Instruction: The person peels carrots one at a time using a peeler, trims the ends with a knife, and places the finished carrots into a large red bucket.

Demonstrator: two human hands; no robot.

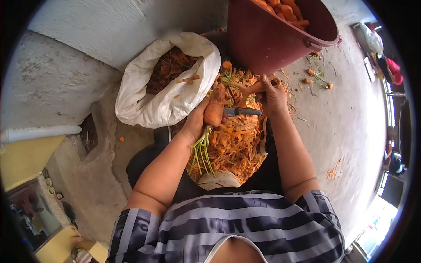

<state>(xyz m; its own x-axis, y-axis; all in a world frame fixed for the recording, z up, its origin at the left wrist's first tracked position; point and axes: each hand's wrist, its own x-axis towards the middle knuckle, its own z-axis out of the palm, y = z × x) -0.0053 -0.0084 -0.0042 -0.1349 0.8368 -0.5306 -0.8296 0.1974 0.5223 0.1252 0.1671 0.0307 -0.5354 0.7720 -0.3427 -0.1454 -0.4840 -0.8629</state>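
Note:
My left hand (195, 121) is closed around a carrot (214, 110), its green stems (202, 151) hanging down toward me. In my right hand (275, 100) is a Y-shaped orange-brown peeler (250, 88), its forked head right beside the carrot's upper part. Beneath both hands, between my legs, lies a heap of carrot peelings (234, 147) with a pale rim (219, 180) at its near side. A knife (242, 111) with a dark handle rests on the peelings, partly hidden behind the carrot.
Left of the heap stands an open white sack (175, 111) holding darker peelings (172, 65). At the far side is a maroon bucket (272, 46) of peeled carrots (287, 12). Carrot tops (308, 80) and scraps (335, 168) lie on the concrete floor to the right.

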